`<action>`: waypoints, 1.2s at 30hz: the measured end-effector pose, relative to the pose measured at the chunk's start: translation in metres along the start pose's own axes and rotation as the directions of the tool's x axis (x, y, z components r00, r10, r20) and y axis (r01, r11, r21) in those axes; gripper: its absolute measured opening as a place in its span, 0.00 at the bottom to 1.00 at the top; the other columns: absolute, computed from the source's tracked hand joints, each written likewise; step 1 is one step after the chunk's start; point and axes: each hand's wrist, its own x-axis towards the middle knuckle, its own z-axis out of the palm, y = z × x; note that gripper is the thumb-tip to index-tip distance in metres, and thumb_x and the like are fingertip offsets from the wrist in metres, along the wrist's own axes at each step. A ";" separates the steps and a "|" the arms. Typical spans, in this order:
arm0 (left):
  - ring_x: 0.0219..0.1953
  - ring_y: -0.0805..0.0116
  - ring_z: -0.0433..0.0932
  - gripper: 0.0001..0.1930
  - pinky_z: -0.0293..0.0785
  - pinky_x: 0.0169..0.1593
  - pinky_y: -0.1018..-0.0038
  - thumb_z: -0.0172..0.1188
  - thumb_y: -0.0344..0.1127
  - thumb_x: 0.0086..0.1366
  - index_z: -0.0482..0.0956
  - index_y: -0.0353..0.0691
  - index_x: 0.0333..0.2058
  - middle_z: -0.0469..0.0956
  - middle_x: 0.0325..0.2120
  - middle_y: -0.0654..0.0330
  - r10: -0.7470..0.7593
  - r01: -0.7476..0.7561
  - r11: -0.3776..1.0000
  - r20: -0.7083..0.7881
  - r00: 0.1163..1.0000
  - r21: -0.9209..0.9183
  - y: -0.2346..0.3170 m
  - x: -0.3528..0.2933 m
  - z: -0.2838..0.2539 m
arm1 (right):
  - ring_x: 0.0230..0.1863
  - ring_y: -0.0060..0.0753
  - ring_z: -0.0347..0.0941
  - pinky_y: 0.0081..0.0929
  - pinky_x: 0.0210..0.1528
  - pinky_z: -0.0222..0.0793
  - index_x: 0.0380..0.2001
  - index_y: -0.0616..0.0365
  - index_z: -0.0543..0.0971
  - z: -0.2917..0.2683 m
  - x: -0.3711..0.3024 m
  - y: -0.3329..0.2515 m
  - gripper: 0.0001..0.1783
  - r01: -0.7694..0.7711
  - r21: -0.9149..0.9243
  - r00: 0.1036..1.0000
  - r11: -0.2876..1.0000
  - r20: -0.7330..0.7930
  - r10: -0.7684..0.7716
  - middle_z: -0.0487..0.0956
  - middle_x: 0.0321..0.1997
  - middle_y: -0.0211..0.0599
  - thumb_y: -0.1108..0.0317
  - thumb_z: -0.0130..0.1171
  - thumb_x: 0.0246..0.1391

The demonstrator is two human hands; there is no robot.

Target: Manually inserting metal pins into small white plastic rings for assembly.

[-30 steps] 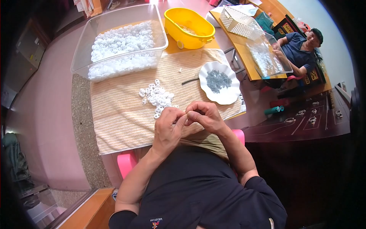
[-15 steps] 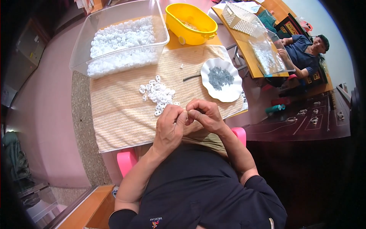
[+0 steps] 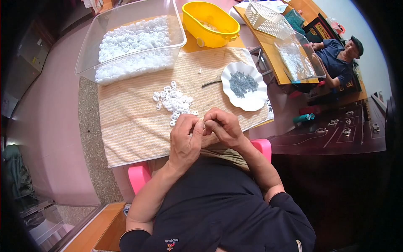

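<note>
My left hand [image 3: 186,140] and my right hand [image 3: 226,129] meet fingertip to fingertip over the near edge of the towel-covered table. Both are closed in a pinch on something tiny, mostly hidden by the fingers; I cannot make out its kind. Just beyond my left hand lies a loose pile of small white oval plastic pieces [image 3: 174,101] with two holes each. Farther to the right, a white scalloped plate [image 3: 247,106] holds a heap of fine grey pieces [image 3: 243,85], too small to name.
A clear plastic bin [image 3: 90,48] full of white pieces stands at the far left, beside a yellow tub [image 3: 210,37]. A thin dark stick [image 3: 210,84] touches the plate's left side. Across the gap, a co-worker [image 3: 338,59] sits behind another bin [image 3: 312,63].
My hands keep their pinch in nearly the same place, with only slight finger movement. The co-worker's head and arms have shifted a little.
</note>
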 end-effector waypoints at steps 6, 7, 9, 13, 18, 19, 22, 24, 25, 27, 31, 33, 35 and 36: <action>0.27 0.61 0.74 0.07 0.70 0.32 0.70 0.55 0.30 0.65 0.74 0.31 0.30 0.73 0.28 0.53 -0.009 0.011 0.999 -0.052 0.999 0.047 -0.004 -0.001 0.000 | 0.28 0.21 0.72 0.20 0.31 0.70 0.31 0.65 0.74 0.005 0.001 -0.003 0.02 0.009 -0.049 0.998 0.999 -0.061 -0.012 0.73 0.29 0.35 0.78 0.53 0.57; 0.27 0.61 0.74 0.07 0.70 0.32 0.70 0.55 0.30 0.65 0.74 0.31 0.30 0.73 0.28 0.53 -0.010 0.012 0.999 -0.052 0.999 0.047 -0.005 0.000 -0.001 | 0.27 0.25 0.72 0.22 0.30 0.69 0.31 0.65 0.74 0.005 0.000 -0.001 0.01 0.030 -0.101 0.997 0.994 -0.069 -0.037 0.73 0.28 0.37 0.78 0.54 0.56; 0.27 0.72 0.72 0.10 0.69 0.32 0.77 0.53 0.33 0.67 0.73 0.31 0.30 0.71 0.28 0.58 -0.035 0.037 0.998 -0.048 0.998 0.042 -0.007 0.000 -0.003 | 0.27 0.28 0.73 0.25 0.30 0.69 0.31 0.65 0.74 0.004 0.000 0.004 0.01 0.050 -0.152 0.995 0.987 -0.075 -0.062 0.73 0.28 0.38 0.78 0.55 0.55; 0.27 0.74 0.72 0.11 0.70 0.32 0.78 0.53 0.33 0.68 0.73 0.31 0.30 0.71 0.28 0.60 -0.050 0.051 0.999 -0.041 0.998 0.010 -0.016 -0.001 -0.001 | 0.28 0.38 0.73 0.29 0.30 0.68 0.31 0.64 0.73 -0.004 0.007 0.010 0.03 0.145 -0.447 0.969 0.883 -0.118 -0.219 0.73 0.28 0.42 0.78 0.57 0.53; 0.27 0.65 0.73 0.08 0.70 0.31 0.72 0.55 0.31 0.65 0.74 0.31 0.30 0.73 0.27 0.54 -0.103 0.098 0.993 -0.066 0.993 -0.065 -0.016 -0.001 0.002 | 0.29 0.44 0.72 0.32 0.31 0.67 0.30 0.65 0.74 -0.016 0.019 0.021 0.04 0.122 -0.570 0.953 0.813 -0.162 -0.257 0.74 0.27 0.44 0.77 0.59 0.51; 0.27 0.65 0.73 0.08 0.70 0.31 0.72 0.55 0.31 0.65 0.74 0.31 0.30 0.73 0.27 0.54 -0.103 0.099 0.993 -0.066 0.992 -0.065 -0.015 -0.001 0.002 | 0.29 0.46 0.71 0.32 0.32 0.67 0.30 0.64 0.75 -0.018 0.020 0.023 0.04 0.107 -0.583 0.954 0.805 -0.168 -0.248 0.74 0.27 0.45 0.77 0.59 0.52; 0.28 0.65 0.74 0.08 0.71 0.32 0.73 0.56 0.30 0.64 0.74 0.30 0.30 0.73 0.28 0.54 -0.128 0.123 0.989 -0.055 0.990 -0.085 -0.015 -0.001 0.001 | 0.29 0.44 0.72 0.31 0.32 0.67 0.32 0.64 0.76 -0.023 0.022 0.025 0.04 0.100 -0.601 0.956 0.793 -0.162 -0.243 0.75 0.28 0.44 0.77 0.59 0.52; 0.29 0.65 0.75 0.07 0.72 0.33 0.73 0.56 0.30 0.64 0.75 0.30 0.31 0.74 0.29 0.54 -0.130 0.126 0.989 -0.045 0.990 -0.075 -0.015 0.000 0.001 | 0.29 0.39 0.73 0.30 0.32 0.67 0.33 0.64 0.76 -0.027 0.020 0.025 0.05 0.107 -0.606 0.957 0.788 -0.151 -0.247 0.75 0.28 0.42 0.76 0.59 0.52; 0.29 0.65 0.75 0.07 0.72 0.33 0.73 0.56 0.30 0.64 0.75 0.30 0.31 0.74 0.29 0.54 -0.131 0.128 0.989 -0.044 0.990 -0.076 -0.014 0.000 0.001 | 0.28 0.32 0.73 0.27 0.31 0.68 0.35 0.65 0.77 -0.028 0.019 0.025 0.06 0.092 -0.542 0.970 0.835 -0.141 -0.198 0.76 0.29 0.39 0.76 0.58 0.54; 0.30 0.65 0.76 0.07 0.73 0.34 0.74 0.57 0.30 0.63 0.76 0.30 0.32 0.74 0.30 0.54 -0.160 0.157 0.983 -0.036 0.986 -0.094 -0.012 0.000 0.001 | 0.28 0.26 0.73 0.24 0.29 0.68 0.37 0.65 0.77 -0.028 0.015 0.023 0.06 0.072 -0.474 0.981 0.877 -0.127 -0.149 0.76 0.31 0.36 0.76 0.58 0.55; 0.31 0.65 0.76 0.06 0.74 0.34 0.74 0.58 0.30 0.62 0.76 0.31 0.32 0.74 0.31 0.55 -0.165 0.162 0.981 -0.024 0.986 -0.104 -0.011 0.000 0.001 | 0.25 0.17 0.70 0.16 0.25 0.68 0.41 0.67 0.77 -0.022 0.006 0.019 0.09 -0.084 0.127 0.996 0.988 -0.025 0.088 0.76 0.37 0.34 0.75 0.56 0.58; 0.31 0.65 0.76 0.06 0.74 0.34 0.74 0.59 0.29 0.62 0.76 0.31 0.32 0.74 0.31 0.55 -0.150 0.149 0.985 -0.006 0.989 -0.087 -0.010 0.000 0.001 | 0.24 0.19 0.71 0.16 0.24 0.70 0.42 0.70 0.77 -0.017 0.004 0.016 0.10 -0.078 0.233 0.997 0.969 0.038 0.071 0.76 0.37 0.37 0.75 0.56 0.58; 0.31 0.65 0.77 0.05 0.74 0.34 0.74 0.60 0.29 0.61 0.76 0.32 0.32 0.74 0.31 0.55 -0.141 0.140 0.987 -0.007 0.990 -0.075 -0.010 0.000 0.001 | 0.25 0.19 0.72 0.16 0.24 0.70 0.41 0.70 0.77 -0.012 0.003 0.014 0.09 -0.102 0.249 0.995 0.963 0.034 0.096 0.76 0.37 0.38 0.76 0.56 0.58; 0.31 0.65 0.77 0.05 0.74 0.34 0.74 0.60 0.28 0.61 0.77 0.32 0.32 0.74 0.31 0.55 -0.132 0.131 0.989 -0.007 0.991 -0.064 -0.010 0.000 0.002 | 0.25 0.19 0.72 0.17 0.24 0.71 0.40 0.71 0.77 -0.012 0.003 0.013 0.09 -0.125 0.264 0.992 0.956 0.029 0.122 0.76 0.36 0.38 0.76 0.56 0.58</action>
